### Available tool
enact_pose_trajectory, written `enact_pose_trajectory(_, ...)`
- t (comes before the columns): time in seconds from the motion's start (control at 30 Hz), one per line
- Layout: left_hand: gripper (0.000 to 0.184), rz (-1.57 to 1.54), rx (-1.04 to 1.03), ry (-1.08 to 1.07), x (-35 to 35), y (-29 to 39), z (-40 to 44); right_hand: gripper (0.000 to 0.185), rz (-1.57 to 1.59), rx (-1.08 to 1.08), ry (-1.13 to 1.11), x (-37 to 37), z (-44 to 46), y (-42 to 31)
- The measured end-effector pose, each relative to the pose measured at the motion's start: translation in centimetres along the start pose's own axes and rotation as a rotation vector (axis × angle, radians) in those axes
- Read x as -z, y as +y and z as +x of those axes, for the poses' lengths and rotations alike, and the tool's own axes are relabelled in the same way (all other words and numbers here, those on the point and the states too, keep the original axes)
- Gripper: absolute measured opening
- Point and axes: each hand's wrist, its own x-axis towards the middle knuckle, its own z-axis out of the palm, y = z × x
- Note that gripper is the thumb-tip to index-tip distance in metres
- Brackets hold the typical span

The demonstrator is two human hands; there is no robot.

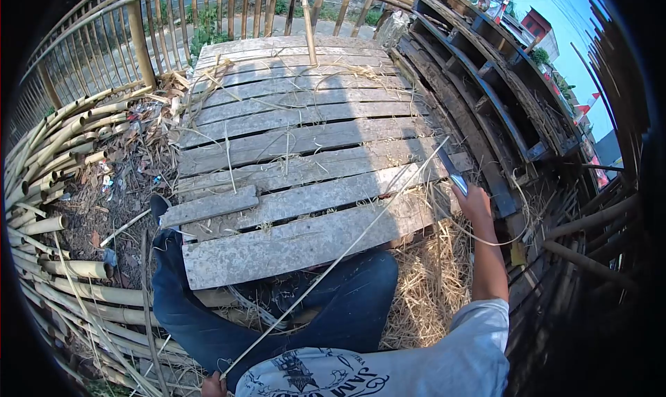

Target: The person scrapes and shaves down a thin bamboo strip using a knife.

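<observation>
And here's the long pale strip (347, 252), a diagonal right across the person's front! One end sits at the left hand (213, 385), down by the hip, fingers closed around it as far as the bottom of the view lets us see. From there it lies away to the right and forward, and its far end is much nearer the right hand (474, 202). Those right fingers are clenched on a knife (449, 165), handle mostly hidden in the grip, blade out ahead of the knuckles. The blade tip sits right by the far stretch of the strip; whether they touch, I cannot tell!

Now the line of it: the long axis runs near-left to far-right, over the jeans (347, 296) and then the front planks of the slatted worktop (277, 251), nearly straight, its far end pointing out past the right hand. The knife points forward and a little left, so the two lines cross at an angle. Beside the right forearm, a heap of straw-coloured shavings (430, 286); off to the left, a great stack of bamboo poles (73, 267)!
</observation>
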Motion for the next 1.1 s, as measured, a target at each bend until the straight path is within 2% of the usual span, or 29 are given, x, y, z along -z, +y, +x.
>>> enact_pose_trajectory(0.13,0.037,-0.012,0.004,0.037,1.0,1.2,-0.3,0.062,0.081,0.042,0.099,0.1,-1.1,1.0)
enact_pose_trajectory(0.2,0.035,-0.086,-0.013,0.073,0.8,1.2,-0.1,0.06,0.125,-0.033,-0.051,1.1,-1.1,1.5)
enact_pose_trajectory(0.23,0.035,-0.086,-0.017,0.067,0.9,1.2,-0.1,0.06,0.121,-0.039,-0.053,1.1,-1.2,1.6)
enact_pose_trajectory(0.3,0.032,-0.082,0.089,-0.079,1.1,1.2,0.0,0.063,0.459,-0.344,-0.318,0.9,-1.5,1.4)
enact_pose_trajectory(0.33,0.032,-0.081,0.089,-0.083,1.2,1.2,0.0,0.063,0.457,-0.348,-0.32,0.6,-1.9,1.0)
enact_pose_trajectory(0.4,0.03,1.033,-0.475,0.305,0.5,0.7,-0.2,0.066,0.215,0.087,-0.407,-0.3,-3.1,-0.4)
enact_pose_trajectory(0.43,0.03,1.033,-0.479,0.3,0.5,0.6,-0.3,0.067,0.111,0.246,-0.373,-1.0,-4.0,-1.4)
enact_pose_trajectory(0.5,0.031,-0.101,0.029,-0.084,1.5,0.9,0.0,0.071,-0.175,0.588,-0.331,-2.6,-4.7,-2.8)
enact_pose_trajectory(0.53,0.031,-0.095,0.027,-0.088,1.8,1.1,0.0,0.071,-0.171,0.583,-0.335,-3.1,-4.8,-2.9)
enact_pose_trajectory(0.6,0.032,-0.11,-0.155,0.125,1.7,0.8,0.1,0.076,-0.375,0.656,-0.363,-2.9,-4.4,-4.4)
enact_pose_trajectory(0.63,0.032,-0.106,-0.152,0.129,1.7,0.7,0.1,0.075,-0.427,0.651,-0.283,-3.0,-3.9,-4.0)
enact_pose_trajectory(0.67,0.033,-0.059,-0.142,0.133,1.4,0.6,0.0,0.071,-0.212,0.652,-0.119,-1.7,-4.0,-3.8)
enact_pose_trajectory(0.73,0.034,-0.016,-0.127,0.134,1.3,0.9,-0.4,0.065,-0.113,0.568,-0.053,-1.7,-3.0,-1.5)
enact_pose_trajectory(0.77,0.034,-0.047,-0.093,0.09,1.6,1.1,-0.4,0.062,-0.084,0.596,-0.027,-1.0,-2.9,-0.6)
enact_pose_trajectory(0.93,0.031,-0.079,-0.047,0.044,0.9,0.5,-0.6,0.058,-0.137,0.569,-0.065,0.9,-4.9,2.4)
enact_pose_trajectory(1.0,0.026,-0.171,-0.05,-0.011,1.9,0.7,0.3,0.056,-0.023,0.58,-0.02,1.2,-6.5,1.3)
enact_pose_trajectory(1.1,0.023,-0.145,-0.028,-0.003,2.6,1.4,0.4,0.058,-0.046,0.633,-0.079,-0.1,-7.4,-1.6)
